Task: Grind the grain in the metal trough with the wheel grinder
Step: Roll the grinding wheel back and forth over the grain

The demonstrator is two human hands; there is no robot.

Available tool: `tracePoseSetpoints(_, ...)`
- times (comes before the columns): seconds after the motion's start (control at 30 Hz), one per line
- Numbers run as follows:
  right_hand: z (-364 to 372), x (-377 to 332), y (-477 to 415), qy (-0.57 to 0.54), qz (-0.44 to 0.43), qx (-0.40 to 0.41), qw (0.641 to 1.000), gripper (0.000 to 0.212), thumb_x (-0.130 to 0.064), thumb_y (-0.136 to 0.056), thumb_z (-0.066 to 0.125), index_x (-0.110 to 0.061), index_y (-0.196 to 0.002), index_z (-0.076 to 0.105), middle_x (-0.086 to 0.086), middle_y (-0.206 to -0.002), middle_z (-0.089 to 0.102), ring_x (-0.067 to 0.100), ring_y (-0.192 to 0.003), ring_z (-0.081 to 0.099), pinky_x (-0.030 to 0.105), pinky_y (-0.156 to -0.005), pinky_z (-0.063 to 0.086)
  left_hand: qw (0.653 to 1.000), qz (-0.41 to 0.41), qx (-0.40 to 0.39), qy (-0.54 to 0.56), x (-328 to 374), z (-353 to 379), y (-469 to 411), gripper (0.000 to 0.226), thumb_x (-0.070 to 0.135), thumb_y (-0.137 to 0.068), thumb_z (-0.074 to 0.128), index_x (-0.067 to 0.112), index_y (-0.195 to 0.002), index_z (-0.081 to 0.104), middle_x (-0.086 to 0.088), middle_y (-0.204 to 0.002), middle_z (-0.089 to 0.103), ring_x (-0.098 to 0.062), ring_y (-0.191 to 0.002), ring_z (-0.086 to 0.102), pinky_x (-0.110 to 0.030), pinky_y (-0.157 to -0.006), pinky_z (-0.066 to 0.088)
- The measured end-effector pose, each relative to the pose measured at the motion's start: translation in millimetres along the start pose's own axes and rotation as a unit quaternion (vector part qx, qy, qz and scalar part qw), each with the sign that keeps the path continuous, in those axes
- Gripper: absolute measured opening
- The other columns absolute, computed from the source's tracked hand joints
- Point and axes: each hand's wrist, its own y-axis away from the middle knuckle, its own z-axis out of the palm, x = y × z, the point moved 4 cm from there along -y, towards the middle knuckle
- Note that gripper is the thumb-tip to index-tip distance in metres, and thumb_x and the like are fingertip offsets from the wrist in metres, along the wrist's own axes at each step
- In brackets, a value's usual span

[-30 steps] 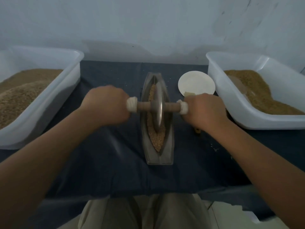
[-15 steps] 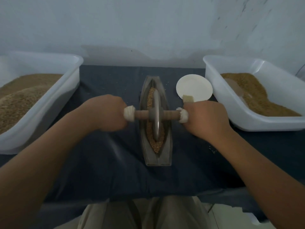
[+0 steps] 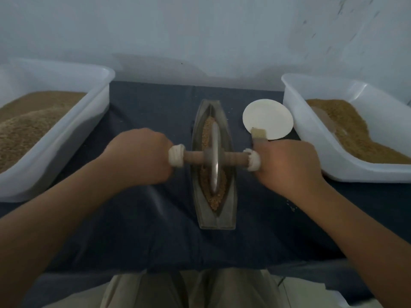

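A table covered with a dark blue cloth [image 3: 155, 107] is carrying everything, and the cloth is hanging over its near edge. The metal trough [image 3: 214, 220] is lying at the middle, with its length running away from the person. A white plastic tub [image 3: 66, 152] is sitting on the left and a second tub [image 3: 311, 152] on the right, each well apart from the trough. A round white plate [image 3: 266, 116] is resting between the trough and the right tub, and a small brush [image 3: 259, 134] is lying with its bristles over the plate's near rim. A few loose grains [image 3: 291, 206] are lying on the cloth right of the trough.
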Motion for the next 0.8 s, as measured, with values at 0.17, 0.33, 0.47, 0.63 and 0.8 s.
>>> tracePoseSetpoints(0.17, 18, 0, -58, -0.062, 0.039, -0.002, 0.997, 0.041, -0.046, -0.107, 0.05, -0.024, -0.075, 0.062, -0.001, -0.067, 0.062, 0.022, -0.06, 0.059, 0.041, -0.06, 0.057, 0.992, -0.064, 0.07, -0.078, 12, -18, -61, 0.031, 0.048, -0.078, 0.061, 0.022, -0.065, 0.054, 0.002, -0.063, 0.053, -0.024, -0.056, 0.053, -0.028, -0.056, 0.041)
tracePoseSetpoints(0.33, 19, 2, -68, -0.072, 0.049, -0.074, 0.993, 0.041, -0.047, -0.106, 0.048, -0.024, -0.075, 0.061, 0.0, -0.072, 0.064, 0.023, -0.068, 0.064, 0.042, -0.068, 0.059, 0.997, -0.045, 0.002, -0.057, 14, -26, -73, 0.022, 0.042, -0.079, 0.064, 0.021, -0.075, 0.062, 0.001, -0.071, 0.058, -0.025, -0.065, 0.058, -0.034, -0.063, 0.05)
tracePoseSetpoints(0.47, 8, 4, 2, -0.097, -0.001, -0.062, 0.993, 0.047, -0.068, -0.086, 0.031, -0.033, -0.069, 0.057, -0.011, -0.059, 0.055, 0.013, -0.053, 0.053, 0.028, -0.049, 0.04, 0.998, 0.037, -0.044, -0.028, 10, -22, -16, 0.021, 0.045, -0.066, 0.06, 0.026, -0.058, 0.055, 0.009, -0.052, 0.054, -0.01, -0.05, 0.053, -0.026, -0.048, 0.041)
tracePoseSetpoints(0.63, 15, 3, -15, -0.07, -0.004, -0.066, 0.995, 0.038, -0.064, -0.096, 0.048, -0.034, -0.081, 0.065, -0.011, -0.067, 0.057, 0.013, -0.059, 0.055, 0.028, -0.052, 0.042, 0.999, 0.0, -0.02, -0.045, 9, -15, -35, 0.024, 0.048, -0.067, 0.057, 0.025, -0.06, 0.056, 0.009, -0.058, 0.056, -0.015, -0.053, 0.055, -0.027, -0.051, 0.043)
tracePoseSetpoints(0.8, 17, 1, -90, -0.073, 0.048, -0.054, 0.995, 0.036, -0.04, -0.107, 0.051, -0.022, -0.077, 0.06, 0.004, -0.078, 0.066, 0.026, -0.075, 0.066, 0.046, -0.077, 0.06, 0.995, -0.087, 0.025, -0.045, 6, -16, -82, 0.024, 0.043, -0.079, 0.063, 0.021, -0.069, 0.059, 0.0, -0.071, 0.061, -0.024, -0.061, 0.057, -0.033, -0.061, 0.049)
